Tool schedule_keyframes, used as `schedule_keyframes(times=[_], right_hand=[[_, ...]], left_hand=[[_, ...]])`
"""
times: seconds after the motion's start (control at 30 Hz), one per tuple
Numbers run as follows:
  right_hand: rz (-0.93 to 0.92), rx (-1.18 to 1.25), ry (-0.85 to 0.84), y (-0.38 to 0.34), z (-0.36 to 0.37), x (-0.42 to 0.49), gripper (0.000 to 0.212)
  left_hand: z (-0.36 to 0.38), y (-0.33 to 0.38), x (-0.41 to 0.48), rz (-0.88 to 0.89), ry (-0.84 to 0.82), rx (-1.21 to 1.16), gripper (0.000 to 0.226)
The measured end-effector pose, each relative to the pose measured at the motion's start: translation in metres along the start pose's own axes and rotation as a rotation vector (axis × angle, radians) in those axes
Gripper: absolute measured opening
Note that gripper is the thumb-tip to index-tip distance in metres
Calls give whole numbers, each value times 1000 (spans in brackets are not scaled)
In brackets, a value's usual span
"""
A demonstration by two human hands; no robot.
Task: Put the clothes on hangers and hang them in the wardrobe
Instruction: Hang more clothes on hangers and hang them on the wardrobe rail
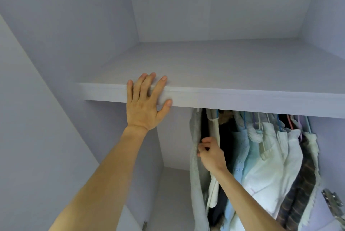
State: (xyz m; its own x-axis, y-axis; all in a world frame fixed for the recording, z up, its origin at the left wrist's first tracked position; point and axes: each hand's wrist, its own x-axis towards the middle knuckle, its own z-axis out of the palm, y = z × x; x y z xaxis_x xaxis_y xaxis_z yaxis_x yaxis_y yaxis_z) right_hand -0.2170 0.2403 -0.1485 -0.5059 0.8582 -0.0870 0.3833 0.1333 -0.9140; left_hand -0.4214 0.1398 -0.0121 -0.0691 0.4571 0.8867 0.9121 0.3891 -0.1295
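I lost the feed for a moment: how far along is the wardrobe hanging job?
Done: a row of clothes already hangs on hangers under the shelf. In hand: the right hand grips the grey garment at the row's left end, while the left hand rests flat on the shelf's front edge. Left: cannot tell; no unhung clothes are in view.

No readable text, label, brand, number or sign shows on anything here.
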Motion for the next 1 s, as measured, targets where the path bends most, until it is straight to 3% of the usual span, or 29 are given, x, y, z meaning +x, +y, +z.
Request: schedule_keyframes(times=[0.13,0.27,0.33,0.47,0.6,0.83,1.0], right_hand=[[-114,-33,-85,5,-5,-28,14],[-194,-46,-242,3,2,-67,18],[-258,-78,-329,2,14,-88,21],[-396,-145,-628,3,61,-142,24],[-694,-203,-869,5,128,-221,25],[-1181,-418,-1373,0,217,-411,27],[-1491,-465,-1554,15,239,-559,28]], left_hand=[[-21,24,-13,-197,-76,-129,59],[-58,47,-101,-321,-282,-219,71],[-86,50,-170,-411,-426,-195,74],[-175,59,-315,-765,-673,-68,72],[-295,81,-426,-1036,-847,122,67],[-512,139,-537,-1597,-716,542,59],[-638,212,-588,-1889,-524,758,60]])
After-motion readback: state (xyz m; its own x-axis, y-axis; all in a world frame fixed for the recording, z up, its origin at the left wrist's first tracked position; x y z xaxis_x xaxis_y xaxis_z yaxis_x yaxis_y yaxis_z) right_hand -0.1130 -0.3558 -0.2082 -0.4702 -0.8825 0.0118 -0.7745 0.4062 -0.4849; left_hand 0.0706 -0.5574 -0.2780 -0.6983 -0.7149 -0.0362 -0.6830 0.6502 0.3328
